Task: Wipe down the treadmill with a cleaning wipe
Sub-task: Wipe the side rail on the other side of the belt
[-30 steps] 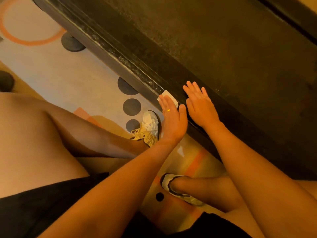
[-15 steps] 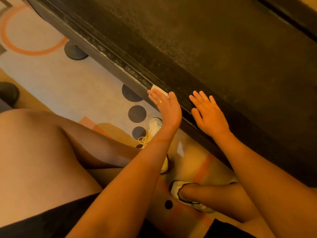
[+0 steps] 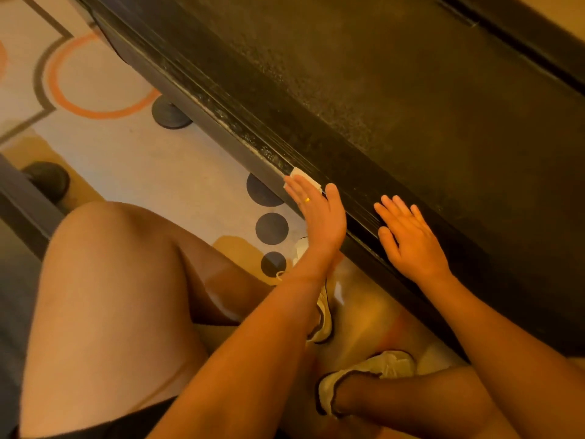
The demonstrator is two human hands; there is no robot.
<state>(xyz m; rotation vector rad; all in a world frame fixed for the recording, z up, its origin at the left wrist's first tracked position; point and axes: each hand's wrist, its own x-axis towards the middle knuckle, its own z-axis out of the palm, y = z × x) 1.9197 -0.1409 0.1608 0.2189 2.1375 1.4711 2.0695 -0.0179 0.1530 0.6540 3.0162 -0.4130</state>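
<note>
The black treadmill deck [image 3: 395,99] runs diagonally from upper left to lower right, with a ridged side rail [image 3: 240,128] along its near edge. My left hand [image 3: 319,213] lies flat with straight fingers and presses a small white cleaning wipe [image 3: 302,179] against the rail; only the wipe's far corner shows past my fingertips. A gold ring sits on one finger. My right hand [image 3: 408,239] rests flat on the rail a hand's width to the right, fingers spread, holding nothing.
I squat beside the machine, knees and white sneakers [image 3: 364,375] on patterned carpet [image 3: 126,153] with dark dots and an orange ring. A round black treadmill foot [image 3: 171,114] stands under the rail at upper left. Another dark machine base [image 3: 28,198] sits at far left.
My left hand has slid the wipe leftward and up along the rail, away from my right hand. The right hand has stayed flat on the rail.
</note>
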